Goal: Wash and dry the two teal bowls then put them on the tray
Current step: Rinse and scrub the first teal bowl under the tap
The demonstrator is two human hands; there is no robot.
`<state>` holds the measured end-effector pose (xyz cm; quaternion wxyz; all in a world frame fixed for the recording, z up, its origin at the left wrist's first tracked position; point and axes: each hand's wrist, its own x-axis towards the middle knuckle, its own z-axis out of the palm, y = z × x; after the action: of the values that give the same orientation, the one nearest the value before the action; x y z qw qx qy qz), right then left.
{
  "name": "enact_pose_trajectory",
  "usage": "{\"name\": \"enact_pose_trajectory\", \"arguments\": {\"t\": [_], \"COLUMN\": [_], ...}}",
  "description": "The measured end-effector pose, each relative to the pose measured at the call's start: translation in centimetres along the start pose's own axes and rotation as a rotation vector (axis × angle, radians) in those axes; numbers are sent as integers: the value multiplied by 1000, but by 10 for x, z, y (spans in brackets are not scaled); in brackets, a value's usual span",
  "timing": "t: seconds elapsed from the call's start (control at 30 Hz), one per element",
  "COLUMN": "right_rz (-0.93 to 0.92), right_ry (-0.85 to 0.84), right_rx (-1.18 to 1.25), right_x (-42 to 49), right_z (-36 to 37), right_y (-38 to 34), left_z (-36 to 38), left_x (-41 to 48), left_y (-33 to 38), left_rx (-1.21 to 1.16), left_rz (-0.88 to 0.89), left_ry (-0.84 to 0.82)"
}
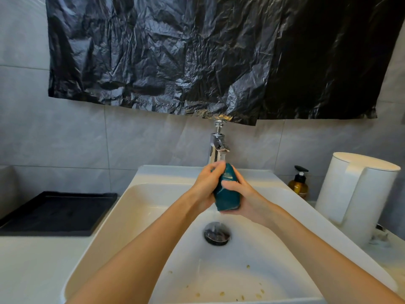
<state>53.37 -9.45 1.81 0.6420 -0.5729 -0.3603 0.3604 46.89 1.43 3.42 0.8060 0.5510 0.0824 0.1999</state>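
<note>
A teal bowl (226, 194) is held on edge over the white sink (140, 200), just below the chrome tap (218, 145). My left hand (206, 185) grips its left side and my right hand (241, 194) grips its right side, thumb across the front. Whether a second bowl is stacked with it cannot be told. The black tray (54, 213) lies on the counter to the left of the sink, with nothing on it.
An amber pump bottle (299, 183) stands behind the sink at the right, beside a tall white container (355, 194). A black plastic sheet (208, 55) hangs on the tiled wall above the tap. Food crumbs lie in the basin near the drain (217, 233).
</note>
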Motion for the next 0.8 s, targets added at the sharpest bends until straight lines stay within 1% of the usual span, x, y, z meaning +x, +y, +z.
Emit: {"name": "enact_pose_trajectory", "arguments": {"t": [0.1,0.2,0.3,0.4,0.47,0.57,0.6,0.63,0.73,0.8], "right_rz": [111,142,112,17,-60,-105,-114,-119,-74,-45], "right_ry": [80,145,206,238,197,151,161,180,244,222], "right_rx": [216,284,235,19,-113,-208,-218,-208,-79,-82], "right_x": [-2,-4,-3,-4,-9,-14,-14,-14,-10,-10], "right_z": [4,10,11,6,3,0,1,1,2,0], "right_y": [-2,-3,-3,-2,-4,-6,-6,-6,-9,-8], "left_z": [9,13,15,15,13,7,6,5,6,9], "left_x": [-12,-17,-17,-11,-6,-6,-6,-6,-1,-2], "left_y": [-6,-14,-11,-5,1,8,8,7,-4,-5], "left_rx": [149,212,116,21,-18,-112,-132,-129,-28,-14], "left_rz": [83,115,98,79,9,-191,-210,-186,-15,5], "left_ry": [-14,-26,2,67,128,118,102,78,-1,19]}}
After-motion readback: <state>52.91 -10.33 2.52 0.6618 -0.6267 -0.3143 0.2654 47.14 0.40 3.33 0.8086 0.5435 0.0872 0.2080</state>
